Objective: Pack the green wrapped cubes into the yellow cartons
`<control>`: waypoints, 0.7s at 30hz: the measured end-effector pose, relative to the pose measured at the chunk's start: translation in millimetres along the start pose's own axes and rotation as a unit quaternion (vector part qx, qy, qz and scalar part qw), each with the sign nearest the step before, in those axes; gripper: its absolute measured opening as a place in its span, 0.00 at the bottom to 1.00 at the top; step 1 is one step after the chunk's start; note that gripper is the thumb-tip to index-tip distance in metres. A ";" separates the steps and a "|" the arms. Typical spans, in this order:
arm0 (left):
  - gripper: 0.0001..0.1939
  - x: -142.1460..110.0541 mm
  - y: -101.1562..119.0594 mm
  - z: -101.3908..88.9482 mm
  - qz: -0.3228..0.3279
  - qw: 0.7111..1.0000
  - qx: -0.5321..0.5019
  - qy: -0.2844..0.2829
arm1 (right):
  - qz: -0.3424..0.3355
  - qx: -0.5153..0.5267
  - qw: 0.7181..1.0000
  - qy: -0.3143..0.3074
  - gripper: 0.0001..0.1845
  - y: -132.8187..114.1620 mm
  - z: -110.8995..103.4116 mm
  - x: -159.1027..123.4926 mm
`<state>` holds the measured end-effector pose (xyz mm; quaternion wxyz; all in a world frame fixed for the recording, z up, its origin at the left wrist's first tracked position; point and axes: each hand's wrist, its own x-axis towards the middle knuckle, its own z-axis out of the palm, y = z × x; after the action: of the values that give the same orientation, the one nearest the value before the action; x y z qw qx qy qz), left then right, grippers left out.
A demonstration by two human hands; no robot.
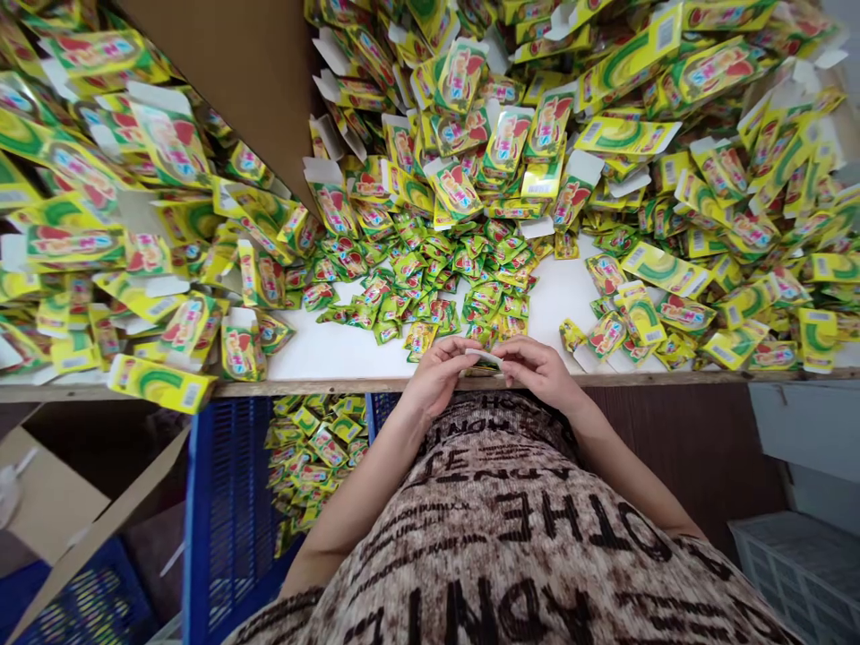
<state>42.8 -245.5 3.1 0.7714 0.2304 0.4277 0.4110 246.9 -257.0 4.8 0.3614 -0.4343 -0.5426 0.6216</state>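
Both hands meet at the front edge of the white table (pixel 309 345), close to my body. Between them is a small packet box (pixel 485 357), seen mostly as a white flap. My left hand (pixel 440 372) pinches its left end with thumb and fingers. My right hand (pixel 537 369) has its fingers closed on the right end. Most of the box is hidden by the fingers. Just beyond the hands lies a pile of small green and yellow sachets (pixel 409 269). Behind the sachets, many yellow-green printed boxes (pixel 457 188) are heaped, several with white end flaps raised.
More boxes (pixel 161 143) heap up at the left, beside a brown cardboard panel (pixel 248 81), and at the right (pixel 672 313). Under the table edge stands a blue plastic crate (pixel 228 511) with filled packets (pixel 315 448). An opened carton (pixel 60 493) sits lower left, a clear bin (pixel 799 564) lower right.
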 end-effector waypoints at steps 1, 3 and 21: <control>0.10 0.1 -1.2 1.5 0.010 1.000 0.008 0.015 | 0.005 0.014 1.000 0.015 0.13 2.6 0.8 0.9; 0.11 2.9 -2.8 4.6 0.026 0.999 0.028 0.036 | 0.014 0.039 0.999 0.033 0.13 7.7 2.3 8.8; 0.12 14.5 -10.3 -4.2 0.183 0.961 0.192 0.079 | -0.039 -0.069 0.983 0.167 0.12 3.2 21.3 26.7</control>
<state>48.1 -239.1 -13.2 0.5879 0.4154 0.5091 0.4718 217.4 -240.7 -1.6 0.4395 -0.5345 -0.5329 0.4870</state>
